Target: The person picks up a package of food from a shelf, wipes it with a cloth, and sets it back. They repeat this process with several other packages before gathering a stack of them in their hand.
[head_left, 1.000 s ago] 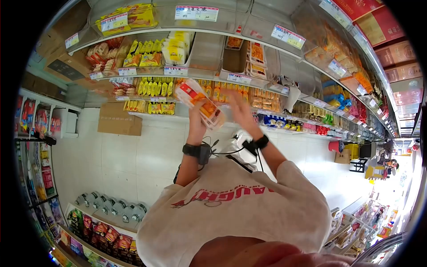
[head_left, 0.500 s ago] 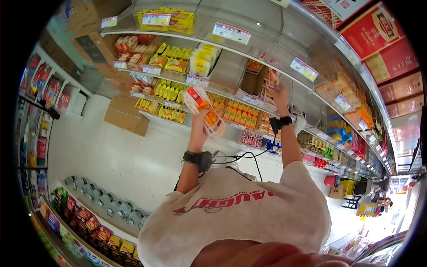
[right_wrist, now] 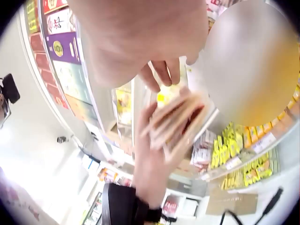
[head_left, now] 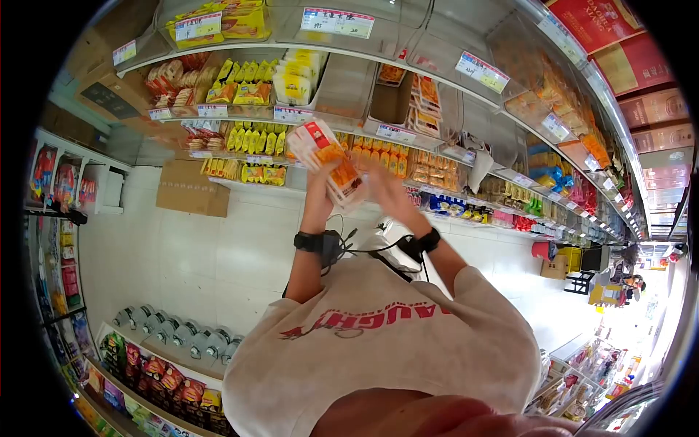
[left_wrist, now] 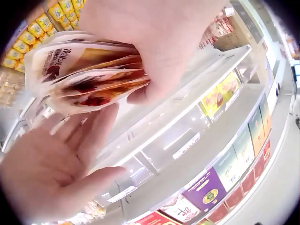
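My left hand point(head_left: 317, 195) grips a fanned stack of flat, clear-wrapped snack packets point(head_left: 336, 171) with orange-brown contents and red-and-white labels. Several packet edges show in the left wrist view, with the thumb and fingers round one end of the stack point(left_wrist: 93, 70). Blurred in the head view, my right hand point(head_left: 391, 193) is at the stack's right side. Its fingers are spread and fairly straight, and the left wrist view shows the palm point(left_wrist: 56, 164) right by the packets' lower edges. Similar packets point(head_left: 424, 102) stand in a shelf bin behind the hands.
Tiered shelves in front hold yellow snack packs point(head_left: 251, 91), small orange packs point(head_left: 382, 156) and clear bins with price tags point(head_left: 338, 23). A cardboard box point(head_left: 191, 188) is on the floor at left. Large water bottles point(head_left: 182, 333) line a low shelf behind. Cables hang between the wrists.
Half a second ago my right hand was at the bin of packets on the shelf; now it is back beside the stack. The left hand keeps holding the stack, which looks more fanned out.
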`<state>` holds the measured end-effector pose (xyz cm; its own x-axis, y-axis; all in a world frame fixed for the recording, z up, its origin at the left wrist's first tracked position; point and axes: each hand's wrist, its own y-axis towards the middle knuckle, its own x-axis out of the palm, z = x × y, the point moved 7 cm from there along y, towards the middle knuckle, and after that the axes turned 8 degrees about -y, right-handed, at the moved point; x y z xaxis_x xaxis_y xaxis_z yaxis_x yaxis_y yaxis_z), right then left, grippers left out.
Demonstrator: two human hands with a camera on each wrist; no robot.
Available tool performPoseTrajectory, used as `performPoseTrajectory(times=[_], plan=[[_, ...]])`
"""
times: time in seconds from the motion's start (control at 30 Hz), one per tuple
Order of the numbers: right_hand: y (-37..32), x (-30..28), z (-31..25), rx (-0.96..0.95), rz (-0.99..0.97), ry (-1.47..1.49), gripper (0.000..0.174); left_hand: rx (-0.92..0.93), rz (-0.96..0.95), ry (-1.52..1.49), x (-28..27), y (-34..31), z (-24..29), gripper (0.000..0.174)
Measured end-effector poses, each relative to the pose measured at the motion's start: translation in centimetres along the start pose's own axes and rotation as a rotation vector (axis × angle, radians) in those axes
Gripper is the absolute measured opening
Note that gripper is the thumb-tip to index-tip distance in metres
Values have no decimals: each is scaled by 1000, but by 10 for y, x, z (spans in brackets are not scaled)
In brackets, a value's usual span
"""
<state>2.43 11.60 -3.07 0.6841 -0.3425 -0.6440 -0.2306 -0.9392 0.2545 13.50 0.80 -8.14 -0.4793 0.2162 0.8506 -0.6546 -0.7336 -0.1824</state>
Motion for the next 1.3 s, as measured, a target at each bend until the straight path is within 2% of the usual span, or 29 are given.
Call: performPoseTrajectory(times=[0.03,0.1,0.13,0.2,0.33,0.37,0.43,0.47,0.5,0.6,0.67,0.73,0.8,0.83,0.9,0.97,1.03,1.07,1.13,1.23,1.3], plan=[[12,-23,18,116,124,12,43,-23,6,-27,0,-1,0,40],[49,-85,51,114,392,-205,29,-61,14,-89,4,-1,0,41],[68,-108,91,129,504,-205,30,-58,16,-79,4,-2,0,41],[100,-141,134,228,552,-381,46,-42,22,-54,2,-5,0,40],[110,-131,275,521,314,-562,59,-8,54,-37,-3,-13,5,40],[112,-125,293,564,266,-613,59,12,74,-20,-5,-14,10,40],[99,-134,221,339,438,-749,33,40,124,-27,-7,-19,23,42],[93,-134,214,314,410,-729,26,67,123,-24,-13,-20,28,42],[83,-135,208,299,386,-711,23,84,120,-18,-20,-18,31,43],[48,-137,109,398,648,-442,24,102,170,-34,-28,-13,32,45],[30,-102,29,-42,722,-363,23,92,164,-82,-22,-8,26,47],[14,-43,2,5,317,-284,32,62,107,-152,-13,-7,18,49],[4,13,-36,-279,-50,-123,38,69,46,-159,-10,-7,9,49],[2,12,-39,-264,-69,-67,39,78,13,-165,-8,-5,6,49],[2,7,-49,-246,-112,46,40,-10,61,-151,-35,1,-4,48],[13,-27,-26,-1,-61,9,34,-55,112,-165,-46,1,-7,45],[46,-72,39,5,250,-36,27,-57,158,-218,-45,2,-7,42],[65,-98,59,184,303,14,25,-70,146,-202,-42,1,-8,40],[95,-125,105,192,479,-387,29,-93,125,-169,-34,0,-9,37],[111,-95,230,73,547,-803,30,-128,25,-315,-3,9,-26,35],[109,-98,143,32,543,-589,29,-34,41,-181,-15,33,-36,36]])
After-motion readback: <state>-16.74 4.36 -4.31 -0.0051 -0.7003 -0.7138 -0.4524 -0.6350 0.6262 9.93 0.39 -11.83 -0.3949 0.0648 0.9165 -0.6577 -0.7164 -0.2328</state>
